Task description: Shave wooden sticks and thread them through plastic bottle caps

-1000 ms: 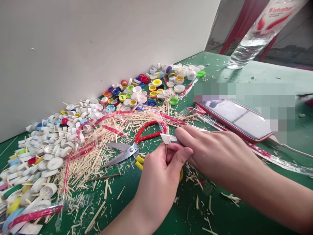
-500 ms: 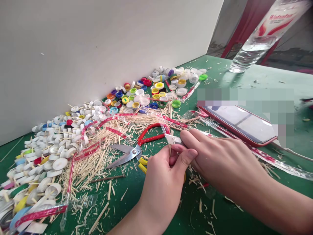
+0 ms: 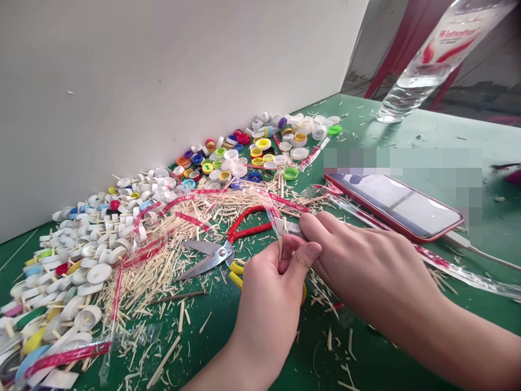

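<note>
Close together over the table, both my hands are closed. My left hand [image 3: 277, 288] pinches a thin wooden stick [image 3: 280, 247] upright between thumb and fingers. My right hand [image 3: 354, 255] is closed on a flat grey knife blade [image 3: 293, 230], mostly hidden by the fingers, which meets the stick's upper end. A small white piece shows at that tip. Just left of the hands lie red-handled scissors [image 3: 248, 231] with their blades apart. A yellow-handled tool [image 3: 236, 275] is partly covered by my left hand.
Many white bottle caps [image 3: 95, 273] with sticks lie left; coloured caps [image 3: 263, 144] lie behind. Between them are wooden sticks [image 3: 163, 266], shavings and red-striped plastic strips [image 3: 118, 288]. A nail [image 3: 179, 296] lies in front. At right are a phone [image 3: 399, 206] with a cable and a water bottle [image 3: 423, 76].
The view has shifted slightly, and both hands appear a little further left. The grip on the stick and blade stays the same.
</note>
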Tool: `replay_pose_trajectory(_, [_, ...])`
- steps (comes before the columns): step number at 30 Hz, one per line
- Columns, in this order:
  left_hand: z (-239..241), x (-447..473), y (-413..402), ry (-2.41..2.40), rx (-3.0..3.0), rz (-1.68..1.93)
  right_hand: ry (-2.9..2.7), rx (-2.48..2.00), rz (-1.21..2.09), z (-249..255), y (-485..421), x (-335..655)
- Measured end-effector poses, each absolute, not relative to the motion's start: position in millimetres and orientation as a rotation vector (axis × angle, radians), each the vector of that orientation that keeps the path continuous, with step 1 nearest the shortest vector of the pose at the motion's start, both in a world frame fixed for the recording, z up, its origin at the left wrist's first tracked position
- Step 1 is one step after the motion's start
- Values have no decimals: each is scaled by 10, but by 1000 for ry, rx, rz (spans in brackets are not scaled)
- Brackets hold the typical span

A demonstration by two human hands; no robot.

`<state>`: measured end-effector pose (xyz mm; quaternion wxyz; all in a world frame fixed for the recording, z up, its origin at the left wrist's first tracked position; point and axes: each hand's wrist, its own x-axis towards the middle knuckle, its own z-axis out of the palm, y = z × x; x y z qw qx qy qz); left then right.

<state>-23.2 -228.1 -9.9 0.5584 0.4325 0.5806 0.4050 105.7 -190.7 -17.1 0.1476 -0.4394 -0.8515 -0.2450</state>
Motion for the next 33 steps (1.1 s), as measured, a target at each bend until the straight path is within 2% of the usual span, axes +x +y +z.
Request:
replay_pose_trajectory(10, [-133,-211,-2273,1456,992,885,-2296,-1539,-598,5,-1780,1160])
replay_pose_trajectory(24, [-38,-278,-2298,1172,875,943,-2540,-1034,-406,-111,-1720,1143])
replay_pose_trajectory(33, [-118,-289,-2316,1190,871,941,-2623,-937,-245,-172,-1715,1154])
